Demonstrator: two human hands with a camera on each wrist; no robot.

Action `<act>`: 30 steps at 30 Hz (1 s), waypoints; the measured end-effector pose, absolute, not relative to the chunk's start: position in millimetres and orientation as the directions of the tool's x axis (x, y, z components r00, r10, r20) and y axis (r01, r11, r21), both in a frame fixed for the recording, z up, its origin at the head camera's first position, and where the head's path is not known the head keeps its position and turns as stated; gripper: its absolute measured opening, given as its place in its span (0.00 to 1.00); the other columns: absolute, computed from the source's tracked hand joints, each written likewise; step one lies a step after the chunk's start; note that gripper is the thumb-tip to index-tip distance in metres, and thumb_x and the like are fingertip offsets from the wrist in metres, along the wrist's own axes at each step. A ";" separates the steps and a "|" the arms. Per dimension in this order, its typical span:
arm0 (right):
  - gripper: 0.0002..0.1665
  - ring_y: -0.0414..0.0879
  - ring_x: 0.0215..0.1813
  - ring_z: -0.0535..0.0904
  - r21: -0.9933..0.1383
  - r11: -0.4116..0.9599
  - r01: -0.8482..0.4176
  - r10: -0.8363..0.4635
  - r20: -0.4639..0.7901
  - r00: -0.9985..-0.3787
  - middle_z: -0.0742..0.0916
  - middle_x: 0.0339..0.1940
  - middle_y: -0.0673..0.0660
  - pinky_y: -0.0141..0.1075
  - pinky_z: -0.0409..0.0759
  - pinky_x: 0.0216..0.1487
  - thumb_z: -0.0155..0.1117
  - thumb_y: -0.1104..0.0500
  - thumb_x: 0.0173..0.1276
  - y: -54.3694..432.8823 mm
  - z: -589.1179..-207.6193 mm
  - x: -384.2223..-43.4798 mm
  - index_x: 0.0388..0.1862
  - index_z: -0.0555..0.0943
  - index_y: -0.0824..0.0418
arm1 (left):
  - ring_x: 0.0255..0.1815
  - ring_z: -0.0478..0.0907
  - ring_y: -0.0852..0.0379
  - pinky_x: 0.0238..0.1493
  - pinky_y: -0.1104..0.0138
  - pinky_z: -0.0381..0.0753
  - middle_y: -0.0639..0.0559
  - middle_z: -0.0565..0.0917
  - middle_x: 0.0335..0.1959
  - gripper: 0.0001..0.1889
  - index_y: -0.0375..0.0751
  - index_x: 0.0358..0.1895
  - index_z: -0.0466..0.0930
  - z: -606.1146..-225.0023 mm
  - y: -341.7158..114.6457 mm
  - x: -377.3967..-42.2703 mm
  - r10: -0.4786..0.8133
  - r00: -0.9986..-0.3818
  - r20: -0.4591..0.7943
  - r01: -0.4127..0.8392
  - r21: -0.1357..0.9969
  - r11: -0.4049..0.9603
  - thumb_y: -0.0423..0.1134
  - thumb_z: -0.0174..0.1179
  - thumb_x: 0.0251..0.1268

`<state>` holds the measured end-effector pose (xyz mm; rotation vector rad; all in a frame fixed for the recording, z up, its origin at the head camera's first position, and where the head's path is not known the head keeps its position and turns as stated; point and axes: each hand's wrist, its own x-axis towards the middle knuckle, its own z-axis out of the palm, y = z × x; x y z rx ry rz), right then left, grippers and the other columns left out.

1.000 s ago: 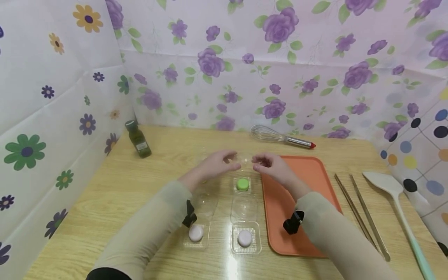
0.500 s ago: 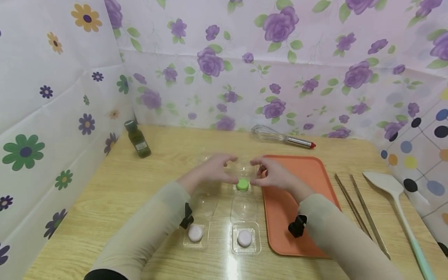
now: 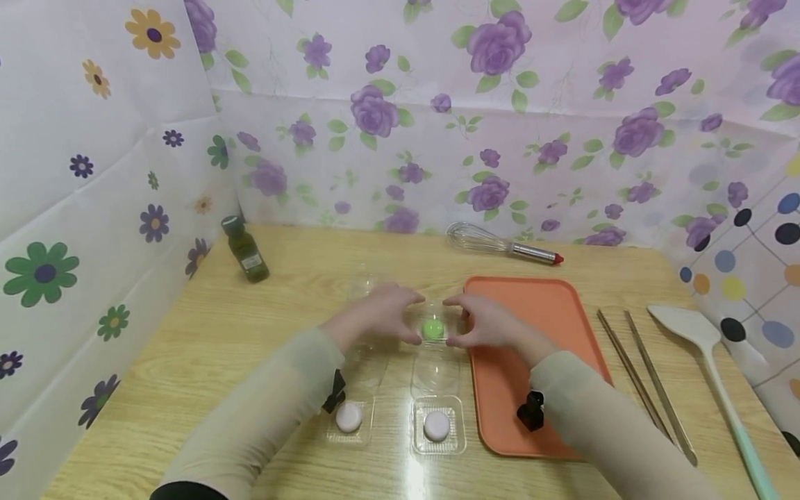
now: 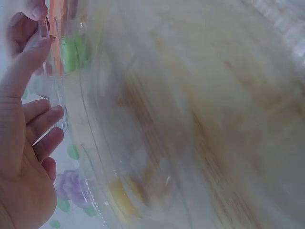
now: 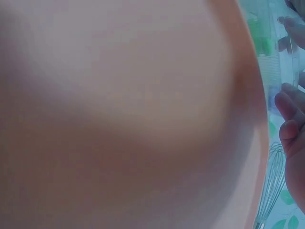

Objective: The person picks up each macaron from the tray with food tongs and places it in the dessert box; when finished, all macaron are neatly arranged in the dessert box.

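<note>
Both hands close in on the green macaron's box!

Here you are at the middle of the pale wooden table [image 3: 300, 298], with your left hand [image 3: 384, 312] and right hand [image 3: 490, 323] bracketing a small, clear plastic clamshell box [image 3: 433, 311]. Your left thumb sits at its near side and your fingers at its far side, pinching it by the left edge; your right hand mirrors that on the right, thumb near, index finger far. Inside sits a bright green, round macaron [image 3: 433, 328], right between your hands. The transparent lid seems to be over it, but whether it's latched, I can't tell.

Nearer to you, a second clear box [image 3: 456, 425] lies unfolded, a pale lilac, round macaron [image 3: 437, 426] in its base and its lid on the far side. To its left, just beyond your left sleeve, a matching clear box [image 3: 365, 427] carries another lilac macaron [image 3: 348, 417]. Your left wrist view catches a blurred yellow piece [image 4: 125, 196] behind clear plastic.

Over on the right, your forearm crosses an orange rectangular tray [image 3: 500, 396]; beyond it lie two slim metal rods [image 3: 659, 387] and a white spatula with a mint-green handle [image 3: 712, 368]. Far side: a steel wire whisk [image 3: 516, 249]. Far left: a dark green bottle [image 3: 246, 250].
</note>
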<state>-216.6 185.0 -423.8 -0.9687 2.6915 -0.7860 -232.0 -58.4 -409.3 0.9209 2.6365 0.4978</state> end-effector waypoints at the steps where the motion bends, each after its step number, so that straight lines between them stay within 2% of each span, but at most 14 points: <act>1: 0.44 0.45 0.42 0.74 -0.529 0.653 -0.543 -0.635 0.009 -0.772 0.80 0.49 0.55 0.42 0.75 0.45 0.72 0.44 0.52 185.1 -424.6 -216.6 0.63 0.70 0.65 | 0.68 0.59 0.47 0.69 0.52 0.51 0.51 0.67 0.67 0.46 0.43 0.68 0.63 -409.3 -57.7 -231.7 0.641 -0.747 -0.173 0.540 0.403 0.739 0.57 0.70 0.44; 5: 0.44 0.47 0.44 0.74 -0.510 0.664 -0.547 -0.634 0.004 -0.773 0.79 0.54 0.58 0.44 0.75 0.48 0.72 0.44 0.52 185.7 -428.7 -217.7 0.63 0.70 0.64 | 0.68 0.59 0.47 0.70 0.52 0.51 0.52 0.68 0.67 0.44 0.43 0.68 0.64 -407.9 -54.5 -230.4 0.638 -0.748 -0.182 0.548 0.373 0.749 0.57 0.70 0.45; 11: 0.44 0.47 0.46 0.74 -0.495 0.692 -0.525 -0.615 -0.024 -0.788 0.78 0.56 0.57 0.44 0.74 0.51 0.73 0.44 0.51 185.6 -432.7 -221.0 0.63 0.70 0.61 | 0.66 0.61 0.48 0.69 0.55 0.54 0.52 0.69 0.66 0.42 0.44 0.67 0.65 -408.4 -51.3 -231.5 0.632 -0.752 -0.186 0.556 0.335 0.760 0.56 0.69 0.48; 21: 0.42 0.55 0.56 0.72 -0.526 0.687 -0.502 -0.596 -0.012 -0.803 0.76 0.58 0.62 0.50 0.71 0.57 0.72 0.46 0.53 185.1 -435.1 -224.9 0.62 0.70 0.65 | 0.70 0.56 0.45 0.70 0.49 0.45 0.50 0.65 0.68 0.38 0.46 0.68 0.64 -409.5 -49.8 -234.8 0.624 -0.757 -0.196 0.556 0.311 0.771 0.56 0.64 0.55; 30: 0.43 0.52 0.52 0.73 -0.499 0.707 -0.501 -0.591 -0.029 -0.806 0.76 0.58 0.60 0.48 0.72 0.55 0.72 0.44 0.53 185.4 -434.7 -226.6 0.63 0.70 0.63 | 0.70 0.55 0.43 0.70 0.48 0.46 0.48 0.64 0.69 0.38 0.44 0.68 0.63 -405.6 -49.0 -234.3 0.627 -0.751 -0.205 0.558 0.310 0.770 0.55 0.64 0.55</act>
